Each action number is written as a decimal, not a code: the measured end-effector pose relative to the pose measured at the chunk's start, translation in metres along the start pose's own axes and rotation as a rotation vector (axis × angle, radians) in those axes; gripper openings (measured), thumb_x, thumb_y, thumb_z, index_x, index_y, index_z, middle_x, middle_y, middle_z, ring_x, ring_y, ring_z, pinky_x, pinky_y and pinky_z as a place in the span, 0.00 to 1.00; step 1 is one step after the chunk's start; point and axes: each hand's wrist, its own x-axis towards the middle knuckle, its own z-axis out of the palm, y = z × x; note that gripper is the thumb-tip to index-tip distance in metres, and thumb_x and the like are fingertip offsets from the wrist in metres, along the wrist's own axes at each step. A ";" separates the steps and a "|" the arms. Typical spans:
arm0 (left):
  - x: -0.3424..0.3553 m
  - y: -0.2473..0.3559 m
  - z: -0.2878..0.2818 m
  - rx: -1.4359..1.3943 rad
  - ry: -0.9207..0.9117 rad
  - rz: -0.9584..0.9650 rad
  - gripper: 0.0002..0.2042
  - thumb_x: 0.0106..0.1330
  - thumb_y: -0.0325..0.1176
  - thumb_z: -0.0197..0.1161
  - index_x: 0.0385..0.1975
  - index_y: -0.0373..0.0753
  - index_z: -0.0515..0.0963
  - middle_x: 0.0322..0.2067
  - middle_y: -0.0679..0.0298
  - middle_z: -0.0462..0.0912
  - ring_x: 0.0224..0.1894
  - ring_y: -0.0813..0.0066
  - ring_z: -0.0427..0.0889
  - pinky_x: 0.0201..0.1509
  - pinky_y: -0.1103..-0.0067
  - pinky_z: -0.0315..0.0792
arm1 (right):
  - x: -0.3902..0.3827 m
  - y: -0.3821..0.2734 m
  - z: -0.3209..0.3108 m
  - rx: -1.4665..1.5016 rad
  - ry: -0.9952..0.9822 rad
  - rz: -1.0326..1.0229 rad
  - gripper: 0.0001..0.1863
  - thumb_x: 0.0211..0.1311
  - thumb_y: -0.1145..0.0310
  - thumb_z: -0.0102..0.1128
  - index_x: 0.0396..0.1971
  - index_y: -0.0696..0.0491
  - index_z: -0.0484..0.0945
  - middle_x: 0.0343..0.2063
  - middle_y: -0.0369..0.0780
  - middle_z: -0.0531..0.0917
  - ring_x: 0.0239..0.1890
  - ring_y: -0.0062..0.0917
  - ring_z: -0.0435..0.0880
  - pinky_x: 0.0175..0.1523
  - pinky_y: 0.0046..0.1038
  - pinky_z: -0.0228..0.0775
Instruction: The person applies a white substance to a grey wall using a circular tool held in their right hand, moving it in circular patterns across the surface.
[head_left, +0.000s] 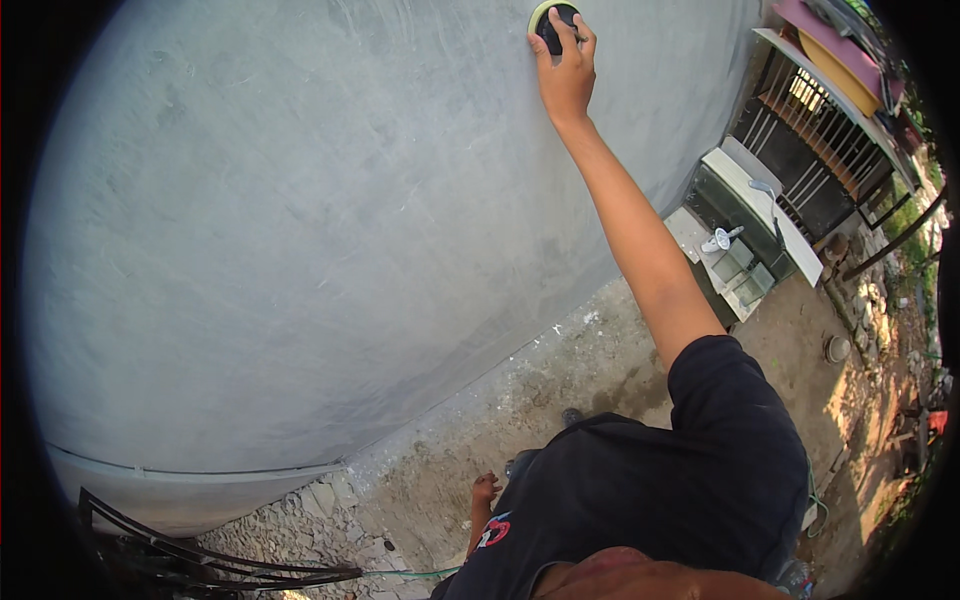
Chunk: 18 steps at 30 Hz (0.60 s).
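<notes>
My right arm stretches up to a grey plastered wall [300,230]. At the top of the view, my right hand [567,80] grips a round sanding pad [552,36], black with a pale yellow-green edge, its face pressed flat to the wall. The fingers spread over the pad's back. Low by my side hangs my left hand [486,488], small in the view, its fingers loosely bent and slightly apart; I see nothing in it.
To the right stands a counter with a basin [738,272] and a white cup-like item [718,240]. Behind it is a barred enclosure [815,125]. Black curved metal bars [230,563] and rubble [300,515] lie lower left. A bucket-like container [837,348] stands on the dirt floor.
</notes>
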 end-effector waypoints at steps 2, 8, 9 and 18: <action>0.000 -0.024 -0.008 0.116 -0.042 0.054 0.22 0.73 0.50 0.59 0.56 0.38 0.75 0.50 0.59 0.85 0.35 0.61 0.89 0.26 0.72 0.71 | 0.009 -0.015 0.009 0.031 0.009 0.010 0.24 0.67 0.64 0.67 0.62 0.46 0.78 0.65 0.48 0.71 0.63 0.45 0.75 0.63 0.39 0.73; -0.009 -0.025 -0.009 -0.070 0.005 0.053 0.21 0.75 0.49 0.57 0.57 0.38 0.75 0.48 0.59 0.86 0.36 0.59 0.89 0.26 0.72 0.71 | 0.040 -0.015 0.006 0.051 0.046 0.065 0.25 0.67 0.64 0.66 0.64 0.47 0.76 0.62 0.48 0.73 0.62 0.44 0.76 0.64 0.38 0.72; -0.008 -0.035 -0.013 -0.154 0.017 0.206 0.21 0.75 0.48 0.57 0.56 0.38 0.75 0.47 0.59 0.86 0.36 0.59 0.89 0.26 0.72 0.70 | 0.032 -0.012 0.008 0.063 0.040 0.067 0.25 0.67 0.64 0.66 0.64 0.47 0.76 0.62 0.48 0.73 0.62 0.44 0.76 0.64 0.38 0.72; -0.001 -0.007 -0.003 -0.298 0.077 -0.142 0.21 0.73 0.49 0.60 0.54 0.38 0.76 0.46 0.58 0.86 0.34 0.61 0.89 0.26 0.72 0.71 | -0.027 0.168 -0.010 -0.121 0.151 0.540 0.30 0.66 0.50 0.68 0.64 0.44 0.75 0.61 0.45 0.74 0.58 0.39 0.80 0.62 0.37 0.74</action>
